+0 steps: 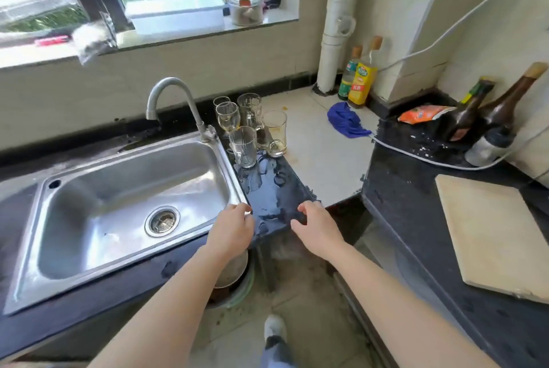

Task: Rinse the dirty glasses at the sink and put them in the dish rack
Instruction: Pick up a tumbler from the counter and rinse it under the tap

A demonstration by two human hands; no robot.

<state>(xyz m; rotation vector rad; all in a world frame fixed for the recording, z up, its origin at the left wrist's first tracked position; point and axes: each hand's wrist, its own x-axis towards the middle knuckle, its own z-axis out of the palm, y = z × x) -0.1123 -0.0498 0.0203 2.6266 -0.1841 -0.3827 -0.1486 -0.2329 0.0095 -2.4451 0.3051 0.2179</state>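
Observation:
Several clear glasses stand clustered on the wet dark counter right of the steel sink (89, 189): a ribbed tumbler (243, 146) in front, a stained mug-like glass (275, 132) beside it, a stemmed glass (228, 116) and a taller glass (249, 109) behind. The faucet (172, 100) arches over the sink's back rim; no water runs. My left hand (230, 229) hovers at the sink's front right corner, fingers loosely curled, holding nothing. My right hand (316, 228) hangs over the counter's front edge, fingers relaxed and empty. No dish rack is in view.
A blue cloth (346, 119) lies on the white tiled ledge near two oil bottles (358, 79). Dark bottles (487, 112) and an orange packet (421, 113) sit on the right counter, with a wooden cutting board (493, 234) nearer. A bin with plates (234, 275) stands on the floor below.

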